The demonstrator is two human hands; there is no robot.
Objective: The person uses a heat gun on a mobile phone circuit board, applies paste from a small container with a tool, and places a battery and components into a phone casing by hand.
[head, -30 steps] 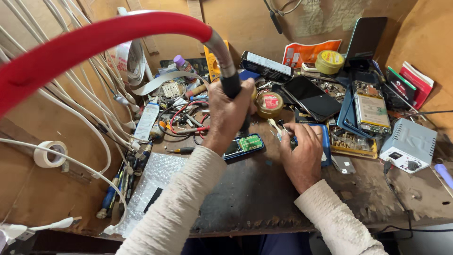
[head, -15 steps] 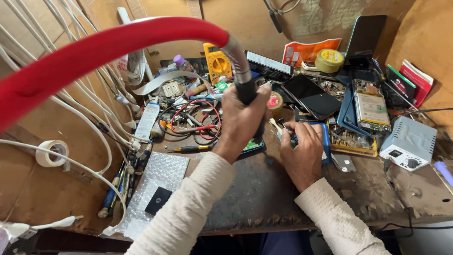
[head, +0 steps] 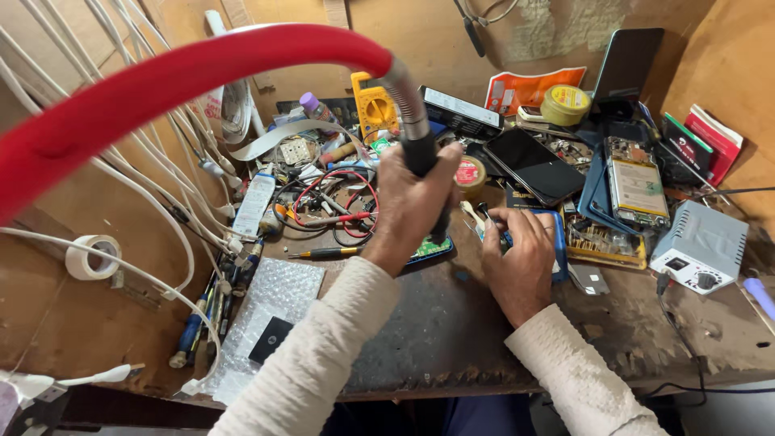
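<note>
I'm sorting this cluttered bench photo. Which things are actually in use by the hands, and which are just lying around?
In use:
- left hand gripping the black handpiece on the red hose
- green circuit board under its tip
- right hand on the blue phone frame

Lying about:
- yellow multimeter
- tape roll
- grey power unit
- bubble wrap

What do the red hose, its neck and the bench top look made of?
Red hose: smooth, slightly glossy, likely rubber or plastic. Neck above the left hand: ribbed grey, probably flexible metal. Bench top: dark, scuffed, chipped front edge; material unclear.
</note>
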